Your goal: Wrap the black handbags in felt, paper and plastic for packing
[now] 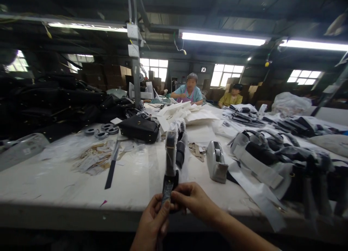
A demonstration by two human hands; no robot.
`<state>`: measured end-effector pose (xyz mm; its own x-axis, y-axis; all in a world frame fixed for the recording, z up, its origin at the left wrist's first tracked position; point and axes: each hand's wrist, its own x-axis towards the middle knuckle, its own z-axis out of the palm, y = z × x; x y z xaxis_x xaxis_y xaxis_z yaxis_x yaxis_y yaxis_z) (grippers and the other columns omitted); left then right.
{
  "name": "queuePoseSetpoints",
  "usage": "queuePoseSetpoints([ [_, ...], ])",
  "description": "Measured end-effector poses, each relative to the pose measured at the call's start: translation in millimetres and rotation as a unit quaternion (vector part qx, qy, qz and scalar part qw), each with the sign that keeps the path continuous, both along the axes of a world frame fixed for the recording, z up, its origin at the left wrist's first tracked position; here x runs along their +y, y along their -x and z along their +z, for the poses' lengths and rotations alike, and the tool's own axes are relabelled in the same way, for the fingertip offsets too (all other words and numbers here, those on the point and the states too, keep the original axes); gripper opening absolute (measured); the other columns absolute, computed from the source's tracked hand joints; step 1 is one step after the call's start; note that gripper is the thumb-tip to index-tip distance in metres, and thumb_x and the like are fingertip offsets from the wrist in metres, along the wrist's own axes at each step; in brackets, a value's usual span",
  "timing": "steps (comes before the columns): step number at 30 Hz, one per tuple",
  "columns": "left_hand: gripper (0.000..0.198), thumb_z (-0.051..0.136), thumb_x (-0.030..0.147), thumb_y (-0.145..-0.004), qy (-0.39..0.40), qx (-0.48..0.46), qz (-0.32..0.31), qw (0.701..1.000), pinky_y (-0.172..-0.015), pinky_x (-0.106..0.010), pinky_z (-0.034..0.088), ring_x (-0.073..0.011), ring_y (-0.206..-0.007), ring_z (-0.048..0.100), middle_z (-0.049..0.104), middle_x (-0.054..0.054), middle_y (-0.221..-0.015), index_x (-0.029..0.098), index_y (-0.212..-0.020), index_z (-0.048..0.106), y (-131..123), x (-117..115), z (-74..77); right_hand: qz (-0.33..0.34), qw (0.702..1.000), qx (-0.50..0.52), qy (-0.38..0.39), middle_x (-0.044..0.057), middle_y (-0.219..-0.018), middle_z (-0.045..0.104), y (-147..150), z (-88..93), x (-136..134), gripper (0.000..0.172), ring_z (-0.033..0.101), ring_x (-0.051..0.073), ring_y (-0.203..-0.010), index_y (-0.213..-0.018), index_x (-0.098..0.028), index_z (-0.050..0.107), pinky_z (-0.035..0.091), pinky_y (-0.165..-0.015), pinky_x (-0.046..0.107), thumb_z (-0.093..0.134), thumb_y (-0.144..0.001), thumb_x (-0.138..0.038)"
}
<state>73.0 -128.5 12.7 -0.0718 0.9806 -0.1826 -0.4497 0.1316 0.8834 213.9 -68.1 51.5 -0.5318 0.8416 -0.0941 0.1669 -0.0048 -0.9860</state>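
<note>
My left hand (pixel 152 222) and my right hand (pixel 190 199) meet at the near edge of the white table (pixel 54 182). Both pinch the near end of a dark strap (pixel 170 160) partly wrapped in clear plastic film. The strap runs away from me across the table top, its far end bundled in crumpled film. My left fingers close round the lower end; my right thumb and fingers press on it from the right.
A grey tape dispenser (pixel 216 162) stands right of the strap. Wrapped dark bags (pixel 274 153) crowd the right side. A black handbag (pixel 139 128), tape rolls (pixel 102 130), paper tags (pixel 95 157) and a loose dark strip (pixel 111 171) lie left. Two people (pixel 190 90) sit at the far end.
</note>
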Motion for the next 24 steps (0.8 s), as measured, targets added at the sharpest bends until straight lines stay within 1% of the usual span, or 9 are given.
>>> queuePoseSetpoints([
  [3, 0.058, 0.077, 0.064, -0.062, 0.007, 0.02, -0.02, 1.0, -0.035, -0.013, 0.015, 0.0033, -0.034, 0.027, 0.064, 0.002, -0.071, 0.018, -0.091, 0.058, -0.1, -0.5, -1.5, -0.018, 0.993, -0.057, -0.099, 0.001, -0.06, 0.062, -18.2, 9.0, 2.2, 0.038, 0.052, 0.009, -0.049, -0.07, -0.014, 0.066, 0.041, -0.048, 0.02, 0.059, -0.087, -0.048],
  [6, 0.054, 0.067, 0.069, -0.07, -0.025, 0.157, 0.018, 0.987, -0.04, -0.019, 0.034, -0.0057, -0.041, 0.045, 0.067, -0.002, -0.072, 0.02, -0.091, 0.06, 1.7, -1.8, -5.1, -0.154, 0.947, -0.096, -0.266, 0.001, -0.062, 0.063, -40.5, 33.6, 17.5, 0.033, 0.058, 0.012, -0.053, -0.076, -0.017, 0.068, 0.046, -0.054, 0.023, 0.055, -0.091, -0.043],
  [8, 0.053, 0.061, 0.068, -0.075, -0.057, 0.283, 0.084, 0.954, -0.061, -0.03, 0.052, -0.0175, -0.064, 0.063, 0.07, -0.006, -0.086, 0.022, -0.101, 0.062, 5.2, -2.3, -4.3, -0.226, 0.895, -0.127, -0.364, 0.002, -0.072, 0.069, -53.3, 49.3, 41.4, 0.027, 0.064, 0.015, -0.063, -0.086, -0.019, 0.069, 0.051, -0.066, 0.026, 0.054, -0.093, -0.04],
  [10, 0.059, 0.058, 0.067, -0.077, -0.093, 0.393, 0.154, 0.901, -0.086, -0.044, 0.052, -0.0281, -0.094, 0.065, 0.068, -0.009, -0.108, 0.024, -0.117, 0.059, 8.3, -0.8, 0.6, -0.252, 0.858, -0.172, -0.413, 0.006, -0.094, 0.074, -61.7, 58.7, 75.7, 0.024, 0.068, 0.018, -0.082, -0.104, -0.02, 0.068, 0.053, -0.082, 0.032, 0.051, -0.093, -0.033],
  [13, 0.074, 0.055, 0.069, -0.078, -0.136, 0.489, 0.198, 0.839, -0.1, -0.055, 0.044, -0.0353, -0.118, 0.055, 0.057, -0.011, -0.132, 0.025, -0.137, 0.044, 6.4, 7.8, 11.1, -0.244, 0.856, -0.207, -0.406, 0.012, -0.126, 0.065, -62.8, 60.9, 134.5, 0.038, 0.066, 0.023, -0.105, -0.125, -0.017, 0.06, 0.05, -0.095, 0.038, 0.051, -0.088, -0.019],
  [16, 0.077, 0.055, 0.067, -0.079, -0.14, 0.534, 0.181, 0.814, -0.102, -0.055, 0.043, -0.0361, -0.126, 0.049, 0.051, -0.012, -0.14, 0.024, -0.142, 0.038, -1.9, 22.1, 16.4, -0.22, 0.859, -0.242, -0.394, 0.015, -0.141, 0.053, -50.9, 60.1, 183.3, 0.053, 0.054, 0.026, -0.126, -0.136, -0.014, 0.05, 0.043, -0.105, 0.04, 0.056, -0.084, -0.013],
  [18, 0.07, 0.054, 0.064, -0.082, -0.129, 0.545, 0.165, 0.812, -0.102, -0.052, 0.043, -0.0349, -0.125, 0.051, 0.054, -0.012, -0.137, 0.023, -0.137, 0.043, -4.7, 31.5, 15.2, -0.189, 0.861, -0.263, -0.391, 0.012, -0.138, 0.056, -39.9, 63.8, 204.9, 0.048, 0.055, 0.024, -0.124, -0.136, -0.017, 0.05, 0.045, -0.104, 0.041, 0.057, -0.088, -0.017],
  [20, 0.063, 0.053, 0.061, -0.083, -0.115, 0.544, 0.143, 0.819, -0.101, -0.049, 0.045, -0.0329, -0.12, 0.057, 0.061, -0.011, -0.13, 0.022, -0.132, 0.048, -0.8, 39.1, 12.1, -0.15, 0.861, -0.288, -0.391, 0.009, -0.124, 0.064, -30.7, 72.3, 218.8, 0.034, 0.062, 0.022, -0.111, -0.126, -0.018, 0.057, 0.049, -0.097, 0.042, 0.056, -0.093, -0.024],
  [24, 0.056, 0.053, 0.057, -0.081, -0.089, 0.536, 0.118, 0.831, -0.095, -0.045, 0.049, -0.0319, -0.111, 0.065, 0.072, -0.006, -0.113, 0.026, -0.128, 0.052, 32.2, 52.3, 9.9, -0.101, 0.842, -0.343, -0.404, 0.005, -0.103, 0.068, -28.4, 101.8, 229.6, 0.025, 0.065, 0.02, -0.094, -0.103, -0.015, 0.065, 0.051, -0.087, 0.042, 0.06, -0.093, -0.037],
])
